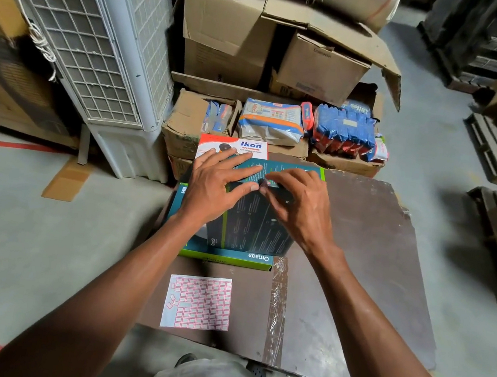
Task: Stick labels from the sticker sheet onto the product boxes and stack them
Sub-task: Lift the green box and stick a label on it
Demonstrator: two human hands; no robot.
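While on two stacked teal boxes (pixel 246 219), two hands: left (pixel 216 184) spread flat, right (pixel 298 204) pinching one label (pixel 264 183); one sticker sheet (pixel 197 302) nearby.

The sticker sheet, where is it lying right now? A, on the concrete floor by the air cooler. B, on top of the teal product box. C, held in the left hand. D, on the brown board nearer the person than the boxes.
D: the sticker sheet lies flat on the brown board, nearer the person than the teal box, with both hands on that box.
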